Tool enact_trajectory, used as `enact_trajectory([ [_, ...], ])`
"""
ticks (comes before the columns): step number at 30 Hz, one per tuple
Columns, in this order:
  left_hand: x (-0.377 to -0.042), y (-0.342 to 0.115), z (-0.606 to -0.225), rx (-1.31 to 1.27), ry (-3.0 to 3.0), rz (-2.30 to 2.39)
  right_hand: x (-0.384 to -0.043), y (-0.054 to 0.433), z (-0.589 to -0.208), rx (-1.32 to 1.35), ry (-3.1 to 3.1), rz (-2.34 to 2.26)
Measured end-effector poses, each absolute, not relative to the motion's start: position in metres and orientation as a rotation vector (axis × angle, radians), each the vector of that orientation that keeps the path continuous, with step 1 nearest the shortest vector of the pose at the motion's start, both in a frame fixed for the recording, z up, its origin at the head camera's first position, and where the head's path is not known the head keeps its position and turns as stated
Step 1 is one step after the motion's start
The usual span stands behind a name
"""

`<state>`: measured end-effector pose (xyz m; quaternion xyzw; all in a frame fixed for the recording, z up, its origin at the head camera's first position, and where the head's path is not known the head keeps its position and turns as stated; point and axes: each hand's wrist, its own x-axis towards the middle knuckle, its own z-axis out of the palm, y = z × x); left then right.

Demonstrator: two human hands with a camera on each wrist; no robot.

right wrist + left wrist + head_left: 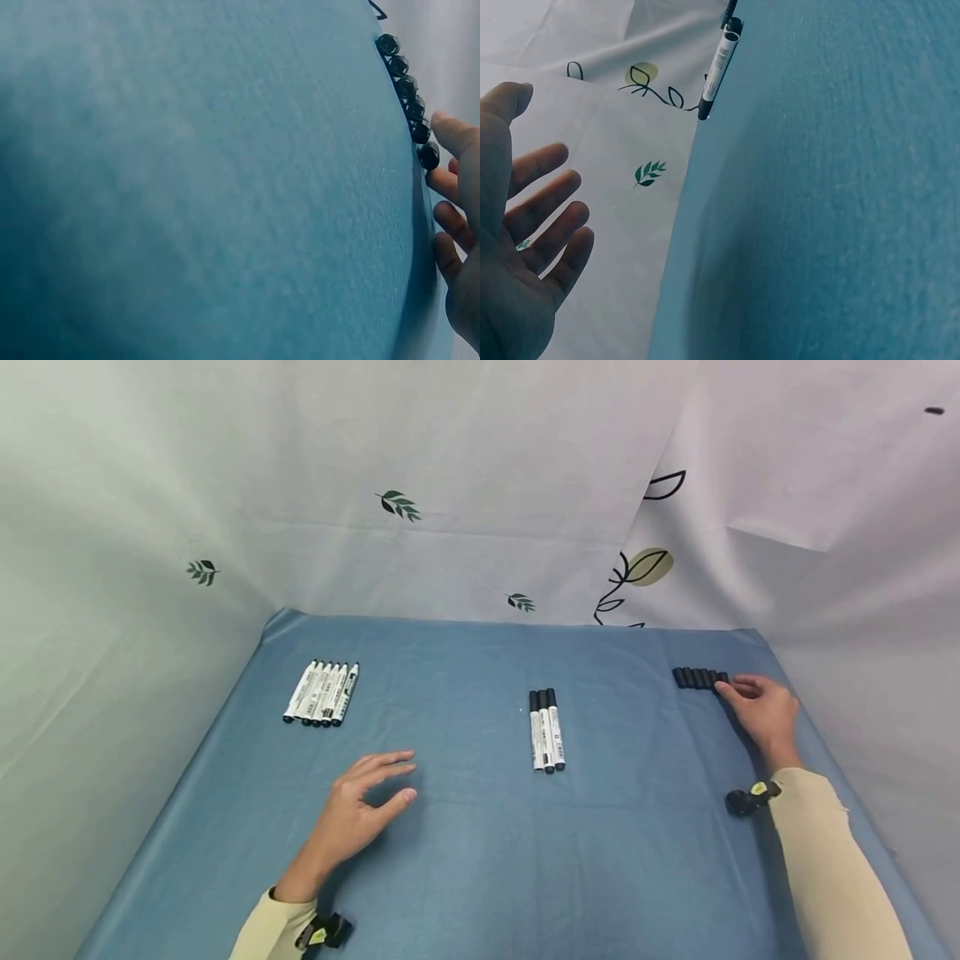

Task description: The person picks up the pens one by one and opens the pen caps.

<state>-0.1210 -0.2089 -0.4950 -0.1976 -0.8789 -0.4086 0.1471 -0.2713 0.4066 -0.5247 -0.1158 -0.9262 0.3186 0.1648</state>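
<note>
At the far right of the table in the head view lies a row of black marker caps (693,677), side by side. My right hand (767,710) is at the near end of this row, thumb and index finger about the last cap. The right wrist view shows that end cap (429,156) between the thumb and index finger, slightly out of line with the others. My left hand (358,806) hovers over the cloth with fingers spread and holds nothing. Nearest to it are several white markers without caps (322,693), lying together with their tips pointing away.
Three capped white markers (547,731) lie side by side near the middle of the blue cloth (465,860). White curtains with leaf prints (450,485) hang behind the table and along both sides.
</note>
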Motion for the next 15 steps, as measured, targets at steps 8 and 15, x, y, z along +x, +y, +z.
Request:
enact_trajectory([
  [8,-0.129,-0.201,-0.492,-0.483,-2.560,-1.201,-0.257,0.394,-0.510,-0.266,-2.524,0.856],
  [15,-0.144,-0.192,-0.484,-0.507,-2.543,-1.199,-0.233,0.353,-0.492,-0.056,-2.354,0.867],
])
